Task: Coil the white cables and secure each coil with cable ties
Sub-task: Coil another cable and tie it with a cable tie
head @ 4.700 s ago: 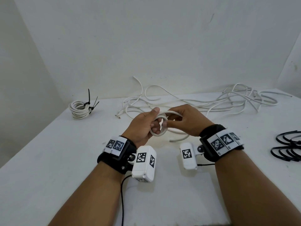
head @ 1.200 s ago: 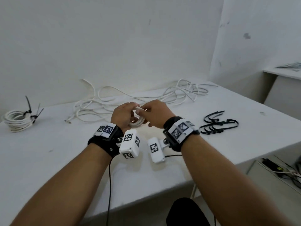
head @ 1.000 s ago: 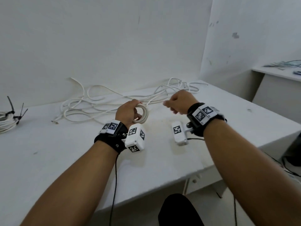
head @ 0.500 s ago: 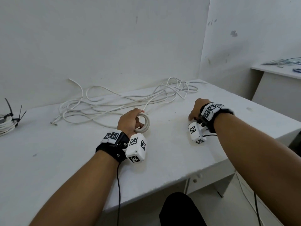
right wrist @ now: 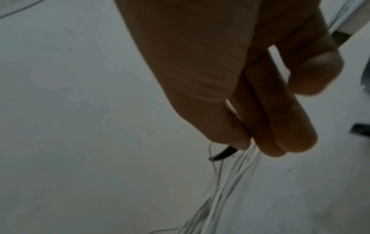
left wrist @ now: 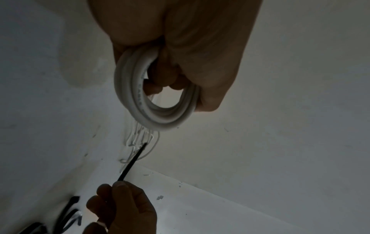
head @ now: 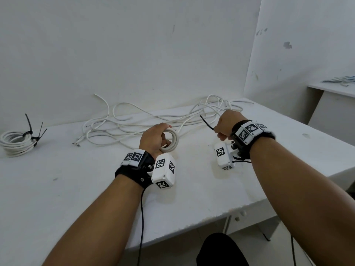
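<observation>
My left hand (head: 156, 139) grips a small coil of white cable (head: 171, 140) above the middle of the white table (head: 76, 189); in the left wrist view the coil (left wrist: 140, 96) hangs from my curled fingers. My right hand (head: 224, 127), to the coil's right, pinches a black cable tie (head: 206, 122) whose free end points up and left. The tie (left wrist: 132, 161) rises from the right hand's fingertips (left wrist: 118, 188), apart from the coil. In the right wrist view the tie's end (right wrist: 222, 155) sticks out below my fingers (right wrist: 266, 126).
Loose white cables (head: 146, 121) sprawl along the back of the table. A finished coil bound with black ties (head: 17, 141) lies at the far left. More black ties (left wrist: 66, 216) lie near the right hand. A second desk (head: 334, 104) stands at the right.
My right hand let go of the coil, reached right to the table, and has come back up holding a black cable tie. The left hand kept hold of the coil.
</observation>
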Tool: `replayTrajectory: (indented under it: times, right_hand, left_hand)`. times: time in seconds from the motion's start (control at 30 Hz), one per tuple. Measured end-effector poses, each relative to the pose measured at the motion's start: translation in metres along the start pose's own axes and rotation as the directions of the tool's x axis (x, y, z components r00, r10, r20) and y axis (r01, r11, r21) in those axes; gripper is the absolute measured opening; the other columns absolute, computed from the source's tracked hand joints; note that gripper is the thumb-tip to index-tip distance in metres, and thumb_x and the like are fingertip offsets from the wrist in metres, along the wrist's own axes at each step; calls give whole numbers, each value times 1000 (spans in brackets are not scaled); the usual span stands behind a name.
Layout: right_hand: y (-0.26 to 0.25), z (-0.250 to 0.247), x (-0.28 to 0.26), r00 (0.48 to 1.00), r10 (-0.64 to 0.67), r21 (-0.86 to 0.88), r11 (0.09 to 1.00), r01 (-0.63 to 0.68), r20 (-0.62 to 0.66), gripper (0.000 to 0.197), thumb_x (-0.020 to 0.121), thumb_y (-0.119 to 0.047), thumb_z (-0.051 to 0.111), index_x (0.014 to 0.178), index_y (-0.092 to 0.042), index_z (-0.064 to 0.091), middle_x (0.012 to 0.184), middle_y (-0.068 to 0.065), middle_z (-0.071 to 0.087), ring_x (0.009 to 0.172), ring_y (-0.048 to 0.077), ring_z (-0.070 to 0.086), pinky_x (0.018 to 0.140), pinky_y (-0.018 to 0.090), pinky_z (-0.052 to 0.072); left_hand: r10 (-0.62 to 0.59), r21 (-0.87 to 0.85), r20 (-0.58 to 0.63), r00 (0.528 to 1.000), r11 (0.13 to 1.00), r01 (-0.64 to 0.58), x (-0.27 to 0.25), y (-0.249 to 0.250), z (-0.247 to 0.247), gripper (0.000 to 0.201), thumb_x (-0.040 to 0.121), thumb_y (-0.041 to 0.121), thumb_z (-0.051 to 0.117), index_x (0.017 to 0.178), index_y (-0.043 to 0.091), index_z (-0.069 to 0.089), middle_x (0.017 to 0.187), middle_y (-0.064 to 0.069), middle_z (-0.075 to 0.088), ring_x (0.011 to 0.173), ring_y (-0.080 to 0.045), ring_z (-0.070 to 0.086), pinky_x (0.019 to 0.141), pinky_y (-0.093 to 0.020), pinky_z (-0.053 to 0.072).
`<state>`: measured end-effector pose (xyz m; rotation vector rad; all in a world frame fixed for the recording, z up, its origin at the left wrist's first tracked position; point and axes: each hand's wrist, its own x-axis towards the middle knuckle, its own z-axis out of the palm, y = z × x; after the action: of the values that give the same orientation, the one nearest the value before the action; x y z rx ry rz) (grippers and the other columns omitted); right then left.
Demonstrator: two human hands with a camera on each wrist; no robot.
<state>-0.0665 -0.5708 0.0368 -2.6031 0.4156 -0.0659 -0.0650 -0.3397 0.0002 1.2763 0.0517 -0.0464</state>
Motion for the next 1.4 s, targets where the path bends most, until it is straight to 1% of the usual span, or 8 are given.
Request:
replayTrajectory:
  times: [0.13,0.3,0.43,0.67,0.93,1.2,1.3,1.4]
  right_hand:
    - [-25,16,-7,998,-58,49,997,59,-15,29,84,-32,64,78,-5,73,63,2,74,62,20,70,74,38,62]
    - [-66,47,-16,983,-181,6,984,181,-22,14,84,-15,66,84,-2,73,78,10,76,77,25,72,77,40,61]
    - [-102,80,-17,959,-274,249,926,284,-75,7,81,-2,61,80,-4,67,67,7,74,64,24,74,65,34,63]
    - [-149,130,-17,910,-360,505,758,413,-205,5,84,-4,64,80,-7,65,67,6,72,56,18,71,59,30,61]
    - [-142,141,-18,924,-381,797,568,206,33,12,82,5,72,86,3,61,73,20,71,60,22,69,58,30,59]
    - [-151,138,-33,867,-483,915,392,90,122,19,84,7,70,85,-5,55,61,9,67,53,16,65,52,27,56]
    - [-153,140,-36,812,-549,898,433,75,197,16,87,1,69,89,-8,56,61,4,65,58,17,63,60,30,57]
    - [-151,137,-36,772,-576,871,488,58,271,12,91,-1,64,96,-9,56,72,8,63,65,19,63,71,34,57]
  left_hand:
    - [38,11,3,999,999,-38,-1,18,-20,17,91,12,55,76,9,64,46,5,30,37,-10,27,43,-22,35]
    - [33,77,6,999,996,-33,-4,30,-71,19,93,11,54,77,6,63,47,5,27,36,-8,23,40,-20,28]
    - [-5,118,7,1000,993,4,-5,29,-105,21,93,13,55,76,5,63,47,5,27,37,-8,21,41,-21,25]
    - [-19,141,59,998,990,10,-9,33,-119,21,96,11,51,78,3,60,41,7,30,32,-6,26,37,-19,31]
    - [-59,117,105,993,992,47,-8,34,-128,20,96,11,53,79,4,61,44,6,28,34,-6,21,41,-19,28]
    - [-63,131,110,992,990,48,-13,31,-119,22,97,7,50,75,6,56,38,10,36,30,-3,24,33,-14,26]
    - [-35,51,43,998,998,33,-13,30,-117,5,94,4,54,91,7,57,46,1,53,31,-5,39,33,-14,32]
    - [-16,74,52,999,997,12,-10,28,-120,17,94,3,54,108,8,62,67,-7,67,44,-11,53,39,-17,39]
